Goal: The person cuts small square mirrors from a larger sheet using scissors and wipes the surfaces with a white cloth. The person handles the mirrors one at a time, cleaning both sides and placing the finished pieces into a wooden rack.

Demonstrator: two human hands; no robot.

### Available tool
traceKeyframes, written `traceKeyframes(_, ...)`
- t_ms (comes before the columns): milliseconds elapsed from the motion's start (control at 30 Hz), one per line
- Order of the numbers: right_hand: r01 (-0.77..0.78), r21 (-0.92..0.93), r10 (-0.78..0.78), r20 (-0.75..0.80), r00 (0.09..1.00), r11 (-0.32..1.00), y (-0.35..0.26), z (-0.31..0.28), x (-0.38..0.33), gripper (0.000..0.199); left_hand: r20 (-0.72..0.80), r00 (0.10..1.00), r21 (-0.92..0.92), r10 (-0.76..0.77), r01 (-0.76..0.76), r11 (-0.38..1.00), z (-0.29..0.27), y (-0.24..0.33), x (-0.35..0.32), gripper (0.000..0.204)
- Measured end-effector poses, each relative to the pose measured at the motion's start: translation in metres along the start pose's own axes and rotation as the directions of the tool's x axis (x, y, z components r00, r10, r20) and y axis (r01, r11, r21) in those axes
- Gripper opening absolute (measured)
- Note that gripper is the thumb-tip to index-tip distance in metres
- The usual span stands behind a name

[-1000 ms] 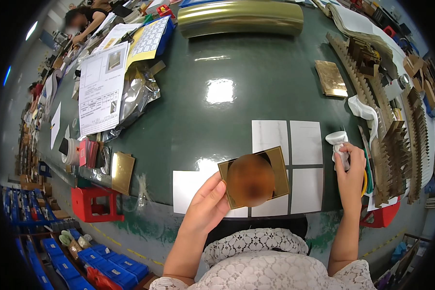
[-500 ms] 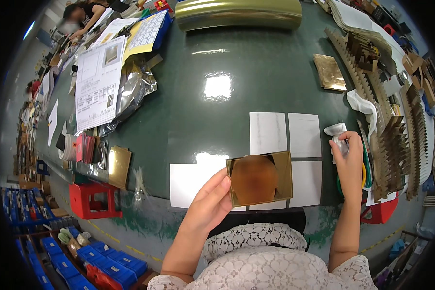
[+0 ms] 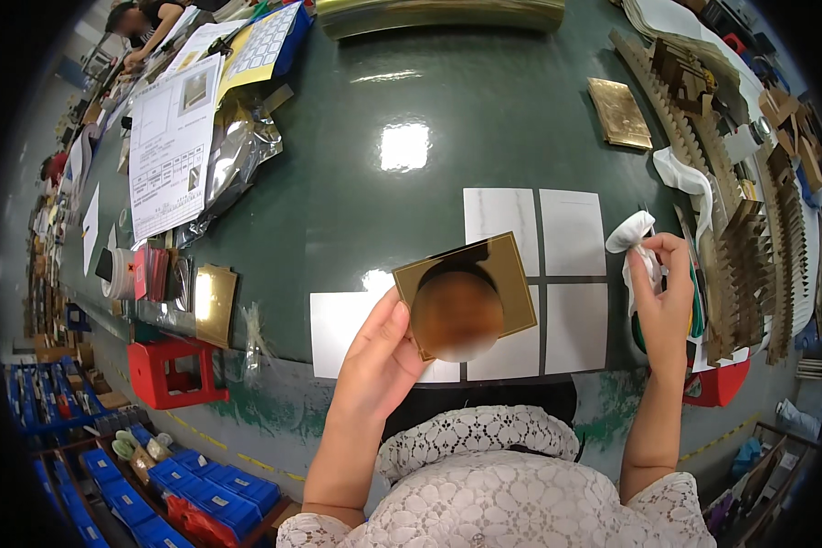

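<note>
My left hand (image 3: 374,356) grips a thin, mirror-like gold-brown rectangular plate (image 3: 513,279) by its lower left corner. It is held tilted above the table edge, and a blurred reflection fills its middle. At the right, my right hand (image 3: 664,301) pinches a crumpled white cloth (image 3: 632,232) between thumb and fingers; part of the cloth bunches up above the fingertips. Below and beyond the plate lie several pale rectangular sheets (image 3: 573,234) in rows on the green tabletop (image 3: 338,205), some partly covered by the plate and my left hand.
A large gold film roll (image 3: 438,18) lies at the far edge. On the right are a stack of gold plates (image 3: 619,113) and serrated brown strips (image 3: 731,265). Printed papers (image 3: 173,151), a gold packet (image 3: 216,304) and a red stool (image 3: 169,374) are at left.
The plate in my left hand has risen, shifted slightly left and turned counterclockwise. My right hand has lifted the white cloth a little. The whole view has shifted slightly.
</note>
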State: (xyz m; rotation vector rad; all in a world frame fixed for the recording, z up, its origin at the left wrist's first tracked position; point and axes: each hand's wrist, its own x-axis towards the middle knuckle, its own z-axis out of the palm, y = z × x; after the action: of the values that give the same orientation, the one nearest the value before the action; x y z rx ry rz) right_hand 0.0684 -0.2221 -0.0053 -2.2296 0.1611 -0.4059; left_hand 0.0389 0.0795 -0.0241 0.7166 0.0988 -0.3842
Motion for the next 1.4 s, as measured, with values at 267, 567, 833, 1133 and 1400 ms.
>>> traceKeyframes(267,0.318,-0.402,-0.321,0.062,0.945,0.859,0.034,0.006,0.025,0.021,0.009,1.000,0.034,0.021,-0.021,0.999,-0.004,-0.001,-0.007,0.046)
traceKeyframes(567,0.351,-0.716,-0.482,0.024,0.876,0.604,0.038,-0.051,0.074,0.027,0.058,0.997,0.110,0.042,-0.048,0.993,-0.011,0.002,-0.002,0.046)
traceKeyframes(833,0.305,-0.928,-0.431,0.191,0.882,0.214,0.078,-0.045,0.131,0.021,0.058,0.994,0.074,0.092,-0.097,0.993,-0.024,0.012,-0.018,0.046)
traceKeyframes(1133,0.134,-0.034,-0.139,-0.212,0.967,0.990,-0.006,-0.113,0.076,0.028,-0.143,0.989,0.177,0.031,-0.006,0.984,-0.006,0.006,-0.023,0.044)
traceKeyframes(1400,-0.009,0.522,0.204,-0.316,0.926,0.853,-0.038,-0.138,-0.025,0.019,-0.003,0.963,0.405,-0.270,0.248,0.880,0.061,-0.052,0.013,0.039)
